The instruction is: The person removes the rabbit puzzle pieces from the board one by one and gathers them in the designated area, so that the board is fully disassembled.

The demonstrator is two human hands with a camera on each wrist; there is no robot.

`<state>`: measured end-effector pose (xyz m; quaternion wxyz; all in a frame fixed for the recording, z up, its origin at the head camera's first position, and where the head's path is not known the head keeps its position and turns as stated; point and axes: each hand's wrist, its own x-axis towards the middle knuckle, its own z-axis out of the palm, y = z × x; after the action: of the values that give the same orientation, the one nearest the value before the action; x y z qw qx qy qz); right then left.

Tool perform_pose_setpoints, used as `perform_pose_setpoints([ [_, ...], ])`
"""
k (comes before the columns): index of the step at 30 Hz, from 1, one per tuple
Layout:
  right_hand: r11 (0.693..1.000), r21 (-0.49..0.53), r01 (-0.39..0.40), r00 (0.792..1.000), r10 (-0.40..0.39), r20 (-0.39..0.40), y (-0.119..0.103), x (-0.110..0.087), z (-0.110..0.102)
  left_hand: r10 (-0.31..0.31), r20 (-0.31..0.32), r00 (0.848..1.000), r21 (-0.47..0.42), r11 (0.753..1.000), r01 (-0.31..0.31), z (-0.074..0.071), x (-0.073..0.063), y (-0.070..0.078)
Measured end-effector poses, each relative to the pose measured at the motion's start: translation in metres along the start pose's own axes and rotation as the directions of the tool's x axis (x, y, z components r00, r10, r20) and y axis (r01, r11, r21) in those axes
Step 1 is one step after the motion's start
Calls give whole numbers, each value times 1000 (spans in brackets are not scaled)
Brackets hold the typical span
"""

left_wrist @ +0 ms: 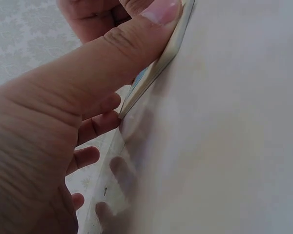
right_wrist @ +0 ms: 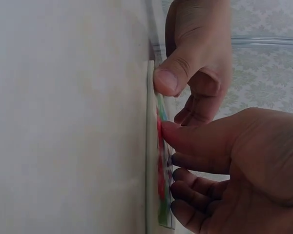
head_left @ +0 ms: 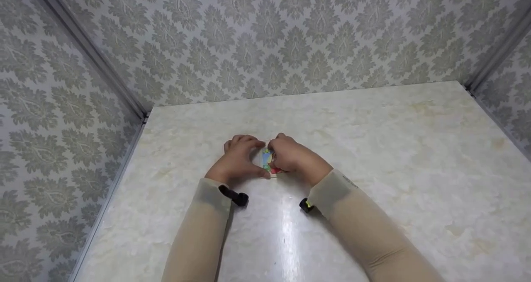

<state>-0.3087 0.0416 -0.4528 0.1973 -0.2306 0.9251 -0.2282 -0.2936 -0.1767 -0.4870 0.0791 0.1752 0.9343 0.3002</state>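
Observation:
A small flat picture board (head_left: 273,176) with a pale rim and a blue, green, yellow and red picture lies on the table between both hands. My left hand (head_left: 240,159) spans its left side, the thumb at the near edge and the fingertips by the far corner. In the left wrist view the thumb presses on the board's pale edge (left_wrist: 172,54). My right hand (head_left: 290,155) covers the picture's right part. In the right wrist view its thumb and curled fingertips pinch a red and green picture piece (right_wrist: 161,178) that stands slightly off the pale board.
The marbled table (head_left: 394,149) reaches back to a patterned wall (head_left: 269,41), with another wall (head_left: 41,149) on the left. Black wrist straps with small cameras sit on the left sleeve (head_left: 207,215) and the right sleeve (head_left: 361,220).

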Motion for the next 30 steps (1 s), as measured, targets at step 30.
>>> perform_pose_setpoints([
  [30, 981, 192, 38, 991, -13, -134, 27, 13, 3, 36, -18, 999, 35, 999, -35, 1, 3, -4],
])
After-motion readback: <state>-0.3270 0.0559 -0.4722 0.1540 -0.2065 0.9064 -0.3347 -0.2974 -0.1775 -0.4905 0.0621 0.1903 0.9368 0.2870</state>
